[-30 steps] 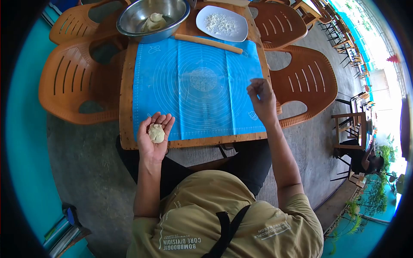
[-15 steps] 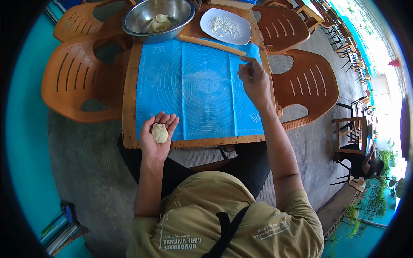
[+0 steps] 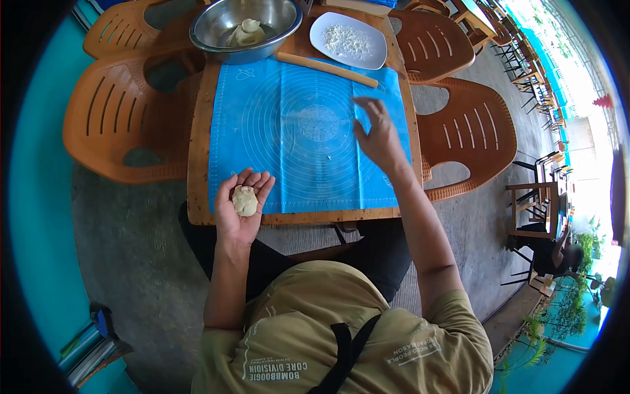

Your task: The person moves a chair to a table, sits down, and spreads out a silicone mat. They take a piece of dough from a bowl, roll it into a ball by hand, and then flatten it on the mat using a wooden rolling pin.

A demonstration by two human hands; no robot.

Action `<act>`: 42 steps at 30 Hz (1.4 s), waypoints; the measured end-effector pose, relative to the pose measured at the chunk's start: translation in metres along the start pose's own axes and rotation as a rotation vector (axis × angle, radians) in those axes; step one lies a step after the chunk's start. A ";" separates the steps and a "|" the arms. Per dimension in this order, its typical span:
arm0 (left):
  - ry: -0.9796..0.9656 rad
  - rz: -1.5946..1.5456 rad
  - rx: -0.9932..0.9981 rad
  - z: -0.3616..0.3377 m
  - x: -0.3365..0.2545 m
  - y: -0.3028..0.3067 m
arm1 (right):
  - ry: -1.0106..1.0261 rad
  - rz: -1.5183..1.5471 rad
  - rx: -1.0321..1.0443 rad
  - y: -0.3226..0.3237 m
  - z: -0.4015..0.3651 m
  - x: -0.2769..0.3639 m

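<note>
A pale, flattened piece of dough rests in the cupped palm of my left hand, palm up by the mat's lower left corner. My right hand hovers over the right side of the blue printed mat, thumb and fingers apart and nothing visible between them. A tiny pale bit lies on the mat left of that hand. Across the mat's far edge runs a wooden rolling pin, just beyond my right hand.
At the far left of the wooden table stands a metal bowl with more dough inside. Beside it is a white plate of white powder. Orange chairs flank both sides. A person sits far right.
My right hand has come away from the end of the rolling pin, down and left, and its fingers have spread. The pale bit now shows on the mat. My left hand keeps its place.
</note>
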State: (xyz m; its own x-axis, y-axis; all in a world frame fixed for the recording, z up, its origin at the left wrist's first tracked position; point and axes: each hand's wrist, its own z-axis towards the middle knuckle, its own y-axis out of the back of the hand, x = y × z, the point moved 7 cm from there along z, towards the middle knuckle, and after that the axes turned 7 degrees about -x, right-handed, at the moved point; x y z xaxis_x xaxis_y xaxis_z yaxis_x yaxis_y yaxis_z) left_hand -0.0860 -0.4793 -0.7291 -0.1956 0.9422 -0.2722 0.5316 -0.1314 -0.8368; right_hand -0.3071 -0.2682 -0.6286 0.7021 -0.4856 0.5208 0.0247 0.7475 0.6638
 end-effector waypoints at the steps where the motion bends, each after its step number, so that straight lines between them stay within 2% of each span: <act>1: -0.006 0.010 -0.014 0.000 0.000 0.001 | 0.026 0.013 0.080 -0.008 -0.009 0.008; 3: -0.015 0.016 -0.031 0.000 -0.001 0.002 | 0.005 -0.142 0.150 -0.027 -0.042 0.012; 5: -0.002 0.000 -0.008 0.000 -0.001 0.002 | 0.150 -0.330 0.191 -0.037 -0.071 0.032; 6: -0.006 -0.001 -0.011 0.000 -0.002 0.003 | 0.152 -0.327 0.193 -0.033 -0.083 0.039; 8: 0.011 -0.023 0.000 0.000 -0.002 0.004 | 0.223 -0.205 0.409 -0.035 -0.111 0.053; 11: -0.011 -0.016 -0.026 -0.001 -0.007 0.006 | 0.195 -0.082 0.406 -0.012 -0.121 0.050; 12: -0.009 -0.014 -0.025 0.000 -0.006 0.006 | 0.202 -0.123 0.309 -0.004 -0.116 0.049; 13: -0.011 -0.013 -0.022 0.001 -0.005 0.006 | 0.197 -0.125 0.305 -0.006 -0.115 0.045; 15: -0.009 -0.009 -0.016 0.001 -0.003 0.004 | 0.063 -0.176 0.202 -0.007 -0.113 0.029; 20: 0.011 -0.002 0.047 -0.005 0.003 -0.005 | 0.170 -0.101 0.287 -0.022 -0.129 0.054; 29: 0.006 0.002 0.024 -0.005 0.002 -0.002 | 0.218 -0.014 0.287 -0.022 -0.144 0.066; 31: 0.002 0.000 0.038 -0.005 0.004 -0.004 | 0.296 0.001 0.252 -0.020 -0.143 0.074; 35: 0.015 -0.017 0.031 -0.005 0.005 -0.006 | 0.283 0.156 0.263 -0.014 -0.149 0.082; 42: 0.014 -0.045 0.081 0.003 0.005 -0.014 | 0.303 0.129 0.420 -0.003 -0.161 0.088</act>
State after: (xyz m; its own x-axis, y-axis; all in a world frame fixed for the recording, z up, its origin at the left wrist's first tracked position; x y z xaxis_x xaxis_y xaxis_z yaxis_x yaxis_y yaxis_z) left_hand -0.0969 -0.4738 -0.7196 -0.2059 0.9518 -0.2273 0.4543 -0.1127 -0.8837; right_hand -0.1308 -0.2397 -0.6713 0.8561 -0.2029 0.4754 -0.3189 0.5164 0.7948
